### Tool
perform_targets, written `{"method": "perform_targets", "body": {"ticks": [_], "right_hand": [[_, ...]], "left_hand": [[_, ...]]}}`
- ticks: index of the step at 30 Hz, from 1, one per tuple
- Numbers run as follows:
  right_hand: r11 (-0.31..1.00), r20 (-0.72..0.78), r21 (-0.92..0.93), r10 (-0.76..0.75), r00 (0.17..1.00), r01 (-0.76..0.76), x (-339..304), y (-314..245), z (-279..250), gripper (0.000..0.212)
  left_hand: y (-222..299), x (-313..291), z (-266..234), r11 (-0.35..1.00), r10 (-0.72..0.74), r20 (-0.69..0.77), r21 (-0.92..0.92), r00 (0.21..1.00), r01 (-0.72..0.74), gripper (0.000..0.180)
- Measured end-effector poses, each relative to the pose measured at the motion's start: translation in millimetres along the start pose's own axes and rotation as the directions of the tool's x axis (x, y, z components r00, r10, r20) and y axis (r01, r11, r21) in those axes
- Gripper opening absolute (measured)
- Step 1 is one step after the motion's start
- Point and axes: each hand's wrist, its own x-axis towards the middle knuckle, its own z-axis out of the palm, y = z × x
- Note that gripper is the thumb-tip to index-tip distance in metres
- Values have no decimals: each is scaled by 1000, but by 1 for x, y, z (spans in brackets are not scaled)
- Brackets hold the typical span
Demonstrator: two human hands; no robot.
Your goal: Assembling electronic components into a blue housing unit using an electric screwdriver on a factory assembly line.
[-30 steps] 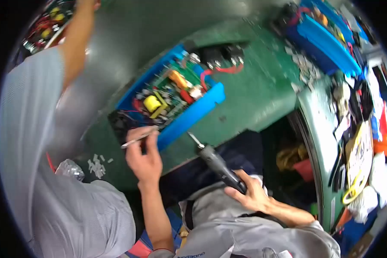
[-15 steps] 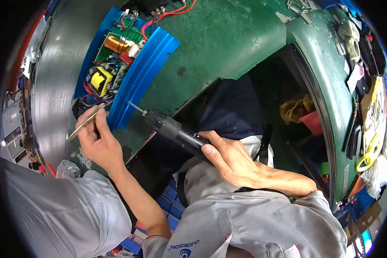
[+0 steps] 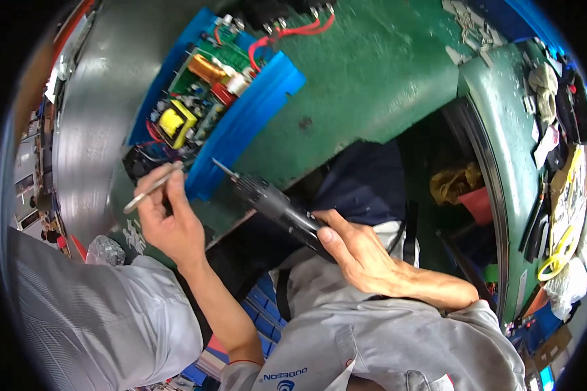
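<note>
My left hand (image 3: 169,225) is closed on a slim silver tool (image 3: 149,194) shaped like tweezers, its inner end by the near end of a blue metal housing (image 3: 257,104). Inside that housing is a green circuit board (image 3: 184,82) with a yellow transformer (image 3: 173,124), a copper coil and other parts. In my right hand (image 3: 362,254) is a black electric screwdriver (image 3: 274,205), pointing up and left. Its bit overlaps the housing's right wall in the picture; whether they touch I cannot tell. No screw can be made out at the bit.
Red wires (image 3: 306,29) run from the board to black parts at the far edge. Loose metal pieces (image 3: 474,29) lie at the far right of the green bench (image 3: 365,72). Yellow scissors (image 3: 557,260), gloves and bags crowd the right side. Another person's grey sleeve (image 3: 98,313) is close on the left.
The whole view has shifted, so the housing, bench and both hands appear farther right and slightly lower. Both hands keep their hold, and their places beside the housing look nearly the same.
</note>
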Motion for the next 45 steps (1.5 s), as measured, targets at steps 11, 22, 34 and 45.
{"method": "perform_targets", "body": {"ticks": [11,22,34,45], "right_hand": [[978,55,19,208,977,-210,-12,2,-2,61],[996,2,-51,70,998,-70,-7,-9,-5,41],[998,-12,-2,62,998,-62,-2,6,-5,52],[702,443,536,238,864,-469,7,32,-14,89]], "left_hand": [[-4,-6,2,998,1,-2,-60,1000,-1,8],[-4,-6,1,998,22,-14,-65,1000,-23,11],[-3,-1,6,998,22,-11,-57,1000,-22,9],[0,-2,3,986,70,34,-151,997,-64,8]]}}
